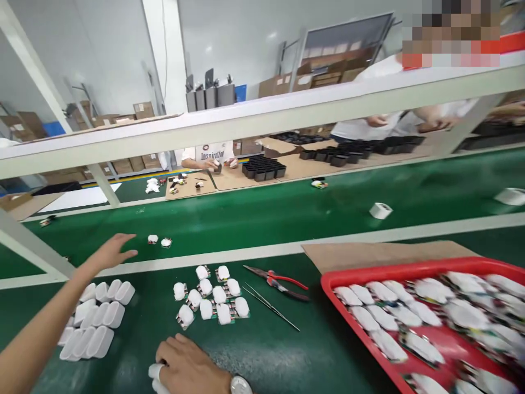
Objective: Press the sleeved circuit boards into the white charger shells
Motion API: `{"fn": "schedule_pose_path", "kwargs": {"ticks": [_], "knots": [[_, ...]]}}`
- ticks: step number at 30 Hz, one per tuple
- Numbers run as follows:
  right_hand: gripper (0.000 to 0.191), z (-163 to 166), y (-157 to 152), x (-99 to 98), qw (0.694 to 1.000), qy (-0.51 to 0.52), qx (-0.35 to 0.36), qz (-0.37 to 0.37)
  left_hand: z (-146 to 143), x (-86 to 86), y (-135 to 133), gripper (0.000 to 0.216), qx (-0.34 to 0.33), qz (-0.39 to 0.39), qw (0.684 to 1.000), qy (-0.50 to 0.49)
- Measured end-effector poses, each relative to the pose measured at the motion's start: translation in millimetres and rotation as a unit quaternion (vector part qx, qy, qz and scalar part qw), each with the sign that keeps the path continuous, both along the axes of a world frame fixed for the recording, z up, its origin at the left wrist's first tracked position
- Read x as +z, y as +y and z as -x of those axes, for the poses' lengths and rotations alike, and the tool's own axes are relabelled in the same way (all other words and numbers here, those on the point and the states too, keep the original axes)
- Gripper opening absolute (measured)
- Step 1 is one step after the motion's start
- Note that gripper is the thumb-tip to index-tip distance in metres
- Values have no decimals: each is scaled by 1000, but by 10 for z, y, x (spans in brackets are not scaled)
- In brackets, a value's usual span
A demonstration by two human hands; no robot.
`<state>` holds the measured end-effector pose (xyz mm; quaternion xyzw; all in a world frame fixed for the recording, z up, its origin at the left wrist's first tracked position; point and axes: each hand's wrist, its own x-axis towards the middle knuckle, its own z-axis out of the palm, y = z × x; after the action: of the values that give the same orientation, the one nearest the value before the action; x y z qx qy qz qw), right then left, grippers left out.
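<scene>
My left hand (117,251) reaches out over the green conveyor belt, thumb and fingers apart, holding nothing. Just beyond its fingertips lie two small white parts with wires, a nearer one (166,242) and another (152,239). My right hand (191,364) rests low over the table with its fingers curled under; white covers show on the fingertips, and whatever is beneath them is hidden. In front of it sits a group of white-topped circuit boards (219,294). Rows of white plastic cups (98,342) stand beneath my left forearm.
Red-handled pliers (273,279) and metal tweezers (273,309) lie right of the boards. A red tray (328,282) full of white-topped boards fills the right side. A white frame beam (246,123) crosses above the belt (254,219). Two people work behind it near black boxes (264,168).
</scene>
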<state>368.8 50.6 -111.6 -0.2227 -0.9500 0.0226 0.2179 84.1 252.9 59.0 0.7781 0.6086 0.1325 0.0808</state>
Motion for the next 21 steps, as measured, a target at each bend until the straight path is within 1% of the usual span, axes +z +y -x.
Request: {"fn": "schedule_pose_path", "kwargs": {"ticks": [3,5,6,8,9,11,13,15,18,19,21], "knots": [[26,13,16,-40,1000,-12,8,-6,-496,-337,341,95,-31,24,999,20],[26,4,27,-45,1000,-20,13,-1,-814,-543,500,88,-49,29,998,25],[26,-5,27,-41,1000,-20,15,4,-946,-620,551,81,-60,29,997,26],[28,-30,9,-11,999,-18,23,15,-1145,-709,607,66,-87,29,996,23],[29,-44,-6,15,999,-20,29,21,-1211,-720,614,60,-102,30,994,20],[31,-79,-35,91,999,-29,35,30,-1284,-686,581,52,-129,34,991,12],[30,-125,-40,192,999,-27,15,22,-1283,-600,465,51,-152,38,988,2],[29,-185,-2,298,999,-11,-38,-4,-1215,-501,247,52,-172,40,984,-10],[26,-290,106,416,991,11,-132,-23,-1024,-421,-255,52,-197,48,979,-25],[25,-321,137,435,988,15,-152,-16,-956,-428,-451,50,-203,55,977,-27],[22,-365,171,443,985,31,-169,2,-843,-485,-836,48,-206,75,975,-19]]}}
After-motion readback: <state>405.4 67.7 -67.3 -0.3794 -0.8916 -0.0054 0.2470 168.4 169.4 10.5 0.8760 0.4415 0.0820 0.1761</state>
